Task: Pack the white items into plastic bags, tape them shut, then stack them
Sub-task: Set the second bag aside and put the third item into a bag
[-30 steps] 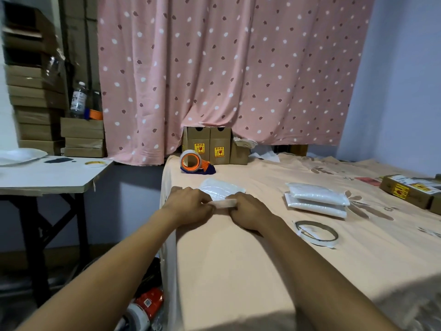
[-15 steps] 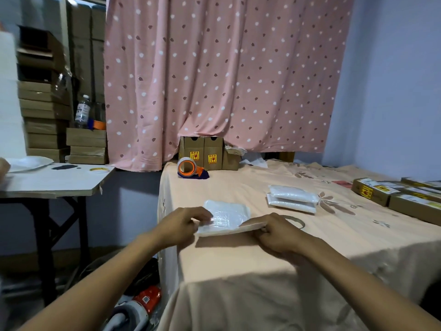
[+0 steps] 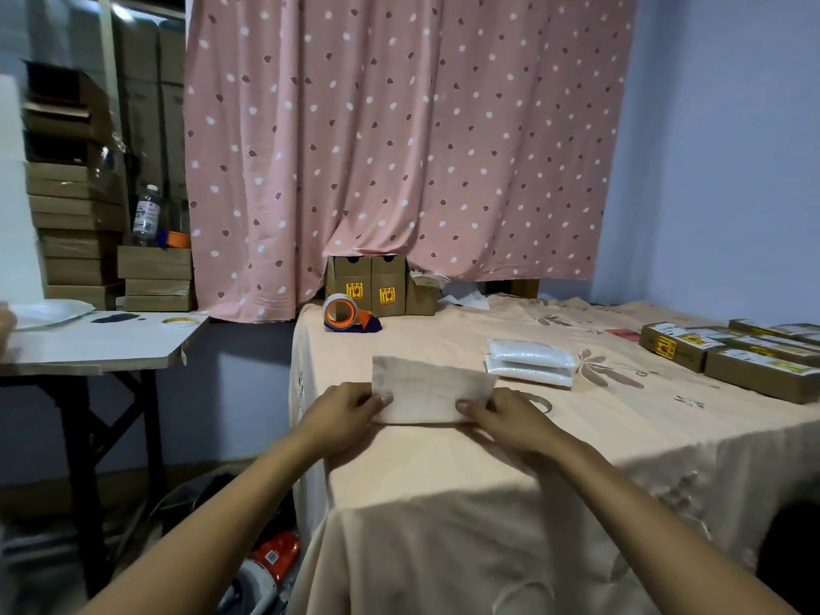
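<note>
One head-worn wide-angle camera is looking forward and down, close over the left hand [image 3: 341, 412] and right hand [image 3: 510, 419], across the table [image 3: 443, 472] toward the curtain [image 3: 399, 148].

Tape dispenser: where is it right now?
In the head view the tape dispenser sits at the far left corner of the table, just in front of the small cardboard boxes.

Centre frame, a flat translucent plastic packet [image 3: 432, 395] looks smooth. At right, two stacked white packets in clear plastic [image 3: 530, 366] shine glossy. The peach tablecloth [image 3: 443, 477] and pink dotted curtain [image 3: 399, 148] are matt cloth.
</note>
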